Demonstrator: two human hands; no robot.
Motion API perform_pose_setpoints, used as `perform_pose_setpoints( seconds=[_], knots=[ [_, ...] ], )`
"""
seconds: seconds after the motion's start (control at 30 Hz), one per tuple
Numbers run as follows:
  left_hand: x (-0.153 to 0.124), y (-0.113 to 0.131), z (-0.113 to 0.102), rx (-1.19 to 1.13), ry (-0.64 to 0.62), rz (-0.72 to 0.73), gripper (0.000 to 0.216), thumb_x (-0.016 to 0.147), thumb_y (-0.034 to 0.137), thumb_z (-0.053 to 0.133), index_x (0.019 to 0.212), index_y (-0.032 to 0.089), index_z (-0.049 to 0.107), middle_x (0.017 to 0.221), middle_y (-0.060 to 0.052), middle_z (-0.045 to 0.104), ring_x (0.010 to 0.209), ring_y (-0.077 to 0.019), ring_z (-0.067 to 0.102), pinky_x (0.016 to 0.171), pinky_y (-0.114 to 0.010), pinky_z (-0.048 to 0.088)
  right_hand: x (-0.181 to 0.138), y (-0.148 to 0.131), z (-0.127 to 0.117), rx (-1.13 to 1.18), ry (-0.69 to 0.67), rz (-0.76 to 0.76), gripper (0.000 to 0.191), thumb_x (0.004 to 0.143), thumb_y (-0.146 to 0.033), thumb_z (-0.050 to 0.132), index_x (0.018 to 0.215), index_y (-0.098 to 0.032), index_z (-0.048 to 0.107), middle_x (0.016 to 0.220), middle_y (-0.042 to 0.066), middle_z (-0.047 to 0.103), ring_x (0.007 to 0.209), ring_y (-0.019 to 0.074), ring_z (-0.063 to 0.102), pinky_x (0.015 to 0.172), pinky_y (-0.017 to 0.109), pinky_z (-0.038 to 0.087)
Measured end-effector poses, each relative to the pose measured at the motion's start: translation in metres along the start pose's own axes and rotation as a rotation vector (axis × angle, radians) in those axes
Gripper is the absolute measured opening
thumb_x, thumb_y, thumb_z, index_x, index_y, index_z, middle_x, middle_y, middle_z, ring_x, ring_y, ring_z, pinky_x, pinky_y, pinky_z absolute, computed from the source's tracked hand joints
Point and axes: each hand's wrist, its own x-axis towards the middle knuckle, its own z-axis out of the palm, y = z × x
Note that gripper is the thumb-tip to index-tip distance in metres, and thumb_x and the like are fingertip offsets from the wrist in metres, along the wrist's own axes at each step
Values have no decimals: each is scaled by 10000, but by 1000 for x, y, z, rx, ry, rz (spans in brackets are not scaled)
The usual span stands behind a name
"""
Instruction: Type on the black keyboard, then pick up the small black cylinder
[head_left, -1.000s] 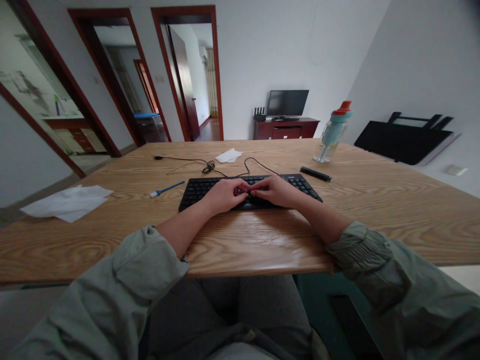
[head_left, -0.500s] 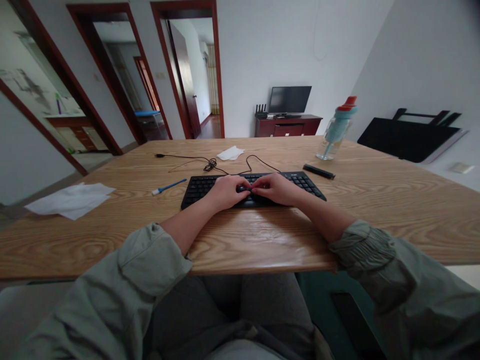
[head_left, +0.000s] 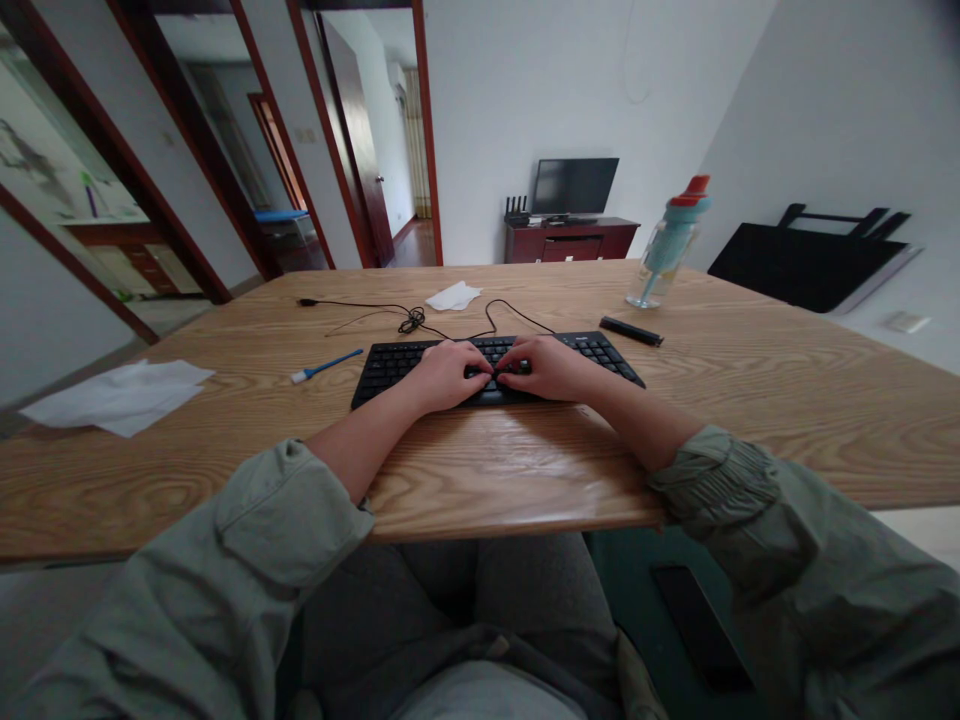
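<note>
My fingertips (head_left: 487,372) meet at the middle of the black keyboard (head_left: 390,362), curled down onto the keys; whether they pinch something small between them I cannot tell, the spot is too tiny to read. My left hand (head_left: 442,373) lies knuckles-up with fingers bent, not closed into a fist, and my right hand (head_left: 544,367) mirrors it, the 2 hands touching at the tips. Both wrists rest over the keyboard's near edge, on the wooden table (head_left: 750,400).

The keyboard lies flat, centred before me, its cable (head_left: 409,320) looping behind it. A blue brush (head_left: 326,366) lies just left of it, a black pen (head_left: 631,331) to its right rear, a water bottle (head_left: 667,245) (red cap, upright) beyond that. White paper (head_left: 120,395) sits far left.

Against 1 second ago, my hands hold the same meeting pose at the same keys; only my view has tipped slightly.
</note>
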Motion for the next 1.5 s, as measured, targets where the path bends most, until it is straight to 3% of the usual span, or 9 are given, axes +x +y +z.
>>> perform_pose_setpoints(
  seconds=[0.23,0.43,0.6,0.8,1.13,1.5],
  knots=[
    [-2,-1,0,3,40,35,284,869,262,583,1103,232,740,1158,-27,699,1066,-204,619,991,-336,458,2,2,5,-23,47,68,200,886,-281,597,929,-165,754,874,54,705,773,165,597,722,272,414],
    [-1,-7,3,48,20,68,270,873,259,560,1050,253,764,1149,-8,696,1054,-202,618,993,-347,462,2,1,6,4,44,97,177,869,-243,605,957,-173,742,877,31,709,773,150,603,715,253,417],
    [-2,-7,3,63,23,50,279,866,281,553,1047,245,762,1134,-10,697,1045,-204,616,987,-342,467,2,2,8,-13,101,26,195,860,-218,602,983,-170,745,907,39,703,826,161,611,758,257,428],
    [-2,-7,0,74,40,20,284,862,305,559,1055,236,756,1114,-19,700,1048,-211,615,980,-348,468,1,2,7,-66,52,-46,279,888,-298,599,1073,-175,768,972,79,694,840,184,623,790,288,452],
    [-3,-13,-4,86,42,-4,281,877,336,551,1020,215,761,1100,-37,696,1032,-211,612,988,-355,465,0,4,8,-84,78,-80,245,914,-260,560,1000,-168,770,976,78,703,855,181,630,811,290,462],
    [-4,-12,0,59,36,61,265,871,308,568,1031,220,761,1101,-37,701,1022,-203,618,983,-347,464,-2,-4,5,-189,39,-39,233,895,-264,563,1001,-178,752,977,56,710,850,193,638,776,285,447]
  ],
)
